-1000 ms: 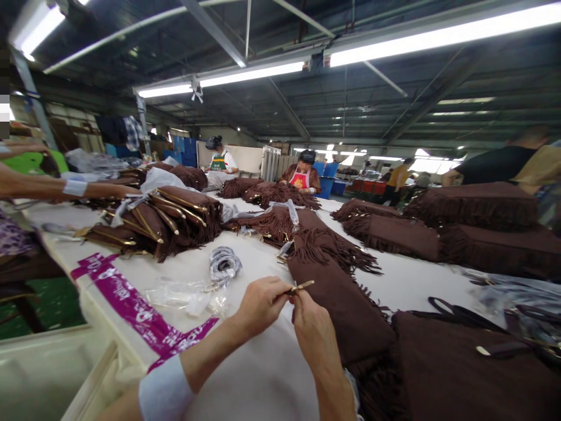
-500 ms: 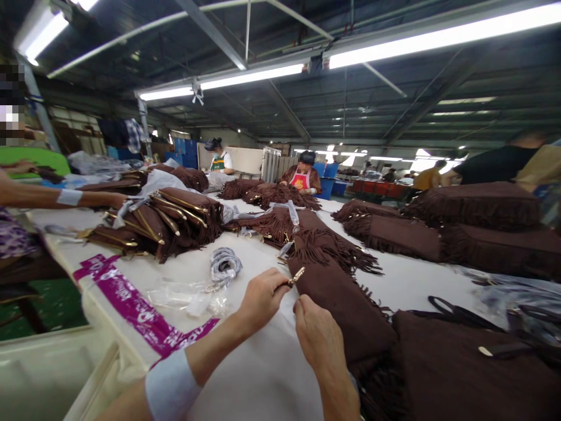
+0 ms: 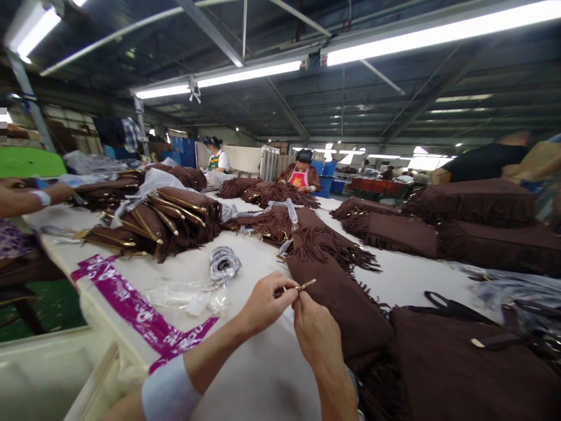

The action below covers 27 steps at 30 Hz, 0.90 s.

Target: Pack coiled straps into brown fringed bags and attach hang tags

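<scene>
Over the white table (image 3: 258, 374), my left hand (image 3: 268, 301) pinches a small gold metal clasp (image 3: 307, 285) between thumb and fingers. My right hand (image 3: 316, 327) touches it from the right, its fingers closed at the base of the clasp; what they pinch is hidden. Just beyond and to the right lies a brown fringed bag (image 3: 337, 304). A coiled grey strap (image 3: 224, 265) rests on the table left of my hands, beside clear plastic wrapping (image 3: 184, 298).
Brown bags with gold zippers (image 3: 184, 213) are piled at the left, near another person's arm (image 3: 26, 200). More brown bags (image 3: 473, 202) are stacked at the right. Purple printed tape (image 3: 135, 310) marks the table's left edge. Two people sit across the table.
My hands have come together at the clasp, which has tilted from pointing up to lying nearly level. At the left, the other person's arm has drawn back from the bag pile.
</scene>
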Each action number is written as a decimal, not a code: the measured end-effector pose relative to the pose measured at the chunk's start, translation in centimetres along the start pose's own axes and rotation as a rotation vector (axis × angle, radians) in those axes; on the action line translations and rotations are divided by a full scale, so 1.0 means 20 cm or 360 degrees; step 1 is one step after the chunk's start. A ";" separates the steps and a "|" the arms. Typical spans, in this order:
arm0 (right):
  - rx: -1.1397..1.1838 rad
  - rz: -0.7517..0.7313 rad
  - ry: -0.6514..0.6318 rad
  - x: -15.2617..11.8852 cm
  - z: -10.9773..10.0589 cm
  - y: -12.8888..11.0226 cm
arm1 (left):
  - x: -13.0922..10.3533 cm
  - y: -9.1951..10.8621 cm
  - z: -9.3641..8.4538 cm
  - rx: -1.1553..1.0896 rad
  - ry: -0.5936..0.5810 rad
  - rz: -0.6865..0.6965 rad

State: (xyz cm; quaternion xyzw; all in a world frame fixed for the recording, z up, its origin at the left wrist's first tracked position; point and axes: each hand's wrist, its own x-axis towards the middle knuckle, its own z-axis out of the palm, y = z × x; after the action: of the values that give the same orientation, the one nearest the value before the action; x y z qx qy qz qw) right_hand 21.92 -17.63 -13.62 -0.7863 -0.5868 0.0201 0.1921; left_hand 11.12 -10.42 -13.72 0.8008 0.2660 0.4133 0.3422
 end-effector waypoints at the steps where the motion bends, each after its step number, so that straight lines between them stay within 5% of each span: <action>1: -0.0005 0.0003 -0.0005 0.00 0.00 0.00 | 0.01 0.00 0.00 -0.0110 -0.0017 -0.0077; 9: 0.0072 -0.0063 0.0109 0.01 0.04 0.02 | 0.12 0.00 -0.01 -0.0725 -0.0148 -0.0545; 14: 0.0556 -0.0221 0.0709 0.02 0.06 0.05 | 0.13 -0.01 -0.09 -0.0909 -0.0072 -0.0892; 17: 0.0842 -0.0449 0.1063 0.01 0.04 0.04 | 0.12 0.05 -0.11 -0.0647 0.0040 -0.0548; 20: 0.1186 -0.0589 0.0976 0.01 0.03 0.01 | 0.10 0.17 -0.12 -0.0333 0.0063 -0.0014; 23: 0.1469 -0.0488 0.0840 0.01 0.04 0.01 | 0.13 0.28 -0.12 -0.0138 -0.0047 0.0334; 27: 0.1869 -0.0300 0.0876 0.02 0.01 0.06 | 0.27 0.18 -0.08 0.0019 -0.0232 0.0396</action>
State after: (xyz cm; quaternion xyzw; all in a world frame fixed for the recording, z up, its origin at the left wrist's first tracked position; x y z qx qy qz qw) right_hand 23.03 -17.52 -14.22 -0.4722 -0.4741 0.1182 0.7336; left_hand 13.08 -8.33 -7.58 0.8577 0.1414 0.3916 0.3018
